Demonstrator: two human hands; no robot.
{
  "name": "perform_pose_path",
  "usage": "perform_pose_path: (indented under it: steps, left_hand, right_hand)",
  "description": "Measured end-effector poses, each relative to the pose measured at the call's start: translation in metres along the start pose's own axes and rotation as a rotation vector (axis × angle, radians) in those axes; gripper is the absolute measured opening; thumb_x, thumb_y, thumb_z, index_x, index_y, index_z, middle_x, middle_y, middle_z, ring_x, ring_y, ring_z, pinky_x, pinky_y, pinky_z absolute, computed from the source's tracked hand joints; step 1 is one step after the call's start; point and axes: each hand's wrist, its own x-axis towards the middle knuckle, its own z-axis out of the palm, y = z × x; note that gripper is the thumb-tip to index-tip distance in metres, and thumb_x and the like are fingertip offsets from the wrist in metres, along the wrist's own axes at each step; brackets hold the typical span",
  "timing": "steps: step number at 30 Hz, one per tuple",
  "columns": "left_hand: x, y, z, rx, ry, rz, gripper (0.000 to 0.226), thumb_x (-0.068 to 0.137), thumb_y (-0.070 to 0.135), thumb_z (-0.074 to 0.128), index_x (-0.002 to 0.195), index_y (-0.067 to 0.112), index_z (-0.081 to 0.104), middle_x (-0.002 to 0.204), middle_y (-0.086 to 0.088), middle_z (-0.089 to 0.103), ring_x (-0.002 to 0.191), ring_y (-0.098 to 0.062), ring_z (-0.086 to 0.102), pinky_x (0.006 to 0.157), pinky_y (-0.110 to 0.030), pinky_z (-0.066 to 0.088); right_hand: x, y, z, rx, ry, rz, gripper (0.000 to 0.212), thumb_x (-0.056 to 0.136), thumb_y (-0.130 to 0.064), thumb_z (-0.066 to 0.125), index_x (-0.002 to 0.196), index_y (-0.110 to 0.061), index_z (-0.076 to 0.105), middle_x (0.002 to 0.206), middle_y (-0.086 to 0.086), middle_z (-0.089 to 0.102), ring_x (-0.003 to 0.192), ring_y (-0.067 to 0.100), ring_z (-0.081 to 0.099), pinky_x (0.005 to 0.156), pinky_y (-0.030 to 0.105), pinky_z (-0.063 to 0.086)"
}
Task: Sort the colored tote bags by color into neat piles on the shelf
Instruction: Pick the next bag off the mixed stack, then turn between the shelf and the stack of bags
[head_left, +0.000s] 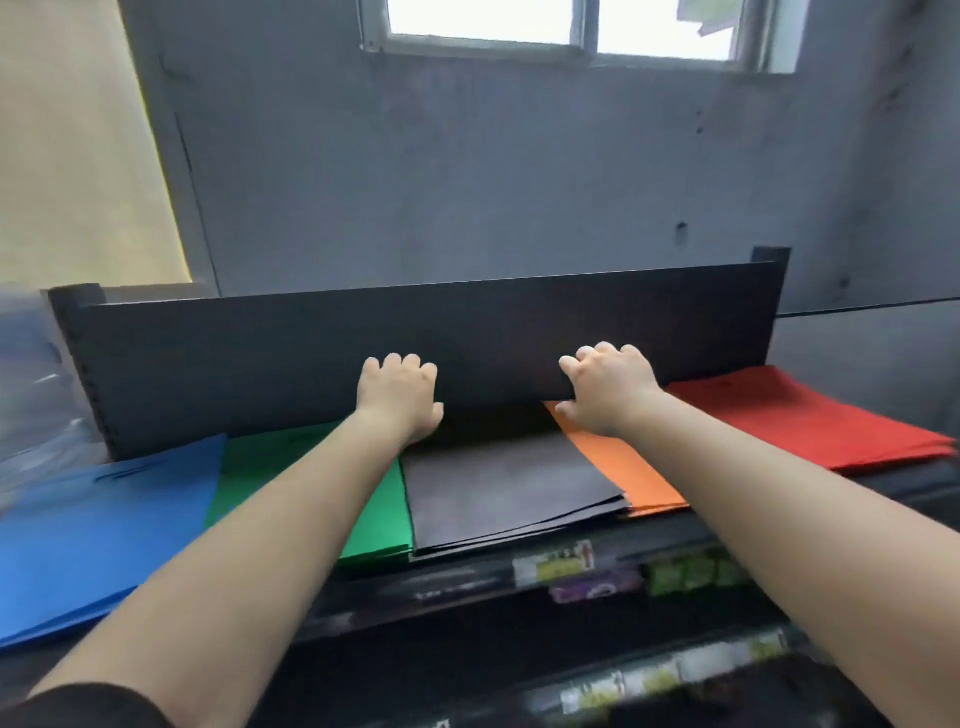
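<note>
A: Grey concrete wall and a window are sitting behind a black shelf. What are the hands doing?

B: Left hand is pressing the far left corner of the black pile; fingers are curling over at the back panel, can't tell if they're pinching fabric. Right hand is resting on the far end of the orange pile, fingers curled likewise, grasp unclear.

A: Layout?

B: Between the hands: black. Under the left forearm: green pile. Further left: blue pile. Right of the right hand: red pile. All are lying flat on the shelf, side by side, black overlapping orange's edge.

A: Handling?

B: Judging by looks: thin, light, floppy, non-woven. Layers are fanning out at black's near edge, so they're probably sliding easily. I'd be squaring each stack from both sides, or lifting with a flat palm under it, not pinching one corner.

A: Labels?

B: Nothing on the bags. Packaged goods on the lower shelf are showing print, too blurred to read.
</note>
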Motion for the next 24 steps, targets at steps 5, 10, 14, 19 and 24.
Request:
perform_pose_path:
  steps: [5, 10, 14, 19, 24]
  left_hand:
    - [0.031, 0.118, -0.034, -0.117, 0.053, 0.112, 0.042, 0.093, 0.046, 0.043, 0.124, 0.017, 0.048, 0.124, -0.003, 0.051, 0.118, -0.024, 0.046, 0.092, -0.036, 0.034]
    - [0.051, 0.233, -0.061, -0.191, 0.135, 0.232, 0.042, 0.093, 0.047, 0.043, 0.123, 0.017, 0.049, 0.125, -0.002, 0.053, 0.118, -0.023, 0.047, 0.092, -0.035, 0.034]
    - [0.062, 0.323, -0.084, -0.241, 0.153, 0.326, 0.049, 0.093, 0.049, 0.043, 0.131, 0.018, 0.045, 0.13, -0.003, 0.05, 0.122, -0.023, 0.044, 0.094, -0.036, 0.033]
    - [0.07, 0.427, -0.107, -0.263, 0.122, 0.46, 0.052, 0.092, 0.051, 0.043, 0.133, 0.018, 0.042, 0.132, -0.003, 0.048, 0.123, -0.024, 0.043, 0.095, -0.037, 0.032]
    - [0.082, 0.519, -0.131, -0.31, 0.145, 0.603, 0.051, 0.092, 0.052, 0.045, 0.13, 0.019, 0.043, 0.133, -0.003, 0.048, 0.126, -0.024, 0.041, 0.096, -0.037, 0.032]
  right_hand:
    - [-0.056, 0.123, 0.013, -0.098, -0.08, 0.145, 0.064, 0.094, -0.057, 0.04, 0.144, -0.019, 0.031, 0.135, 0.003, 0.046, 0.127, 0.023, 0.042, 0.096, 0.036, 0.036]
    - [-0.119, 0.227, 0.027, -0.2, -0.163, 0.295, 0.067, 0.093, -0.058, 0.039, 0.145, -0.018, 0.03, 0.139, 0.004, 0.044, 0.131, 0.023, 0.039, 0.102, 0.039, 0.033]
    - [-0.168, 0.297, 0.039, -0.234, -0.241, 0.41, 0.066, 0.092, -0.058, 0.041, 0.145, -0.019, 0.03, 0.142, 0.005, 0.042, 0.131, 0.024, 0.037, 0.101, 0.039, 0.033]
    - [-0.226, 0.367, 0.051, -0.251, -0.322, 0.538, 0.063, 0.093, -0.056, 0.041, 0.142, -0.018, 0.033, 0.139, 0.006, 0.044, 0.13, 0.026, 0.038, 0.101, 0.04, 0.033]
    - [-0.273, 0.429, 0.066, -0.285, -0.401, 0.657, 0.063, 0.094, -0.057, 0.039, 0.143, -0.017, 0.033, 0.141, 0.008, 0.043, 0.131, 0.028, 0.037, 0.105, 0.045, 0.031]
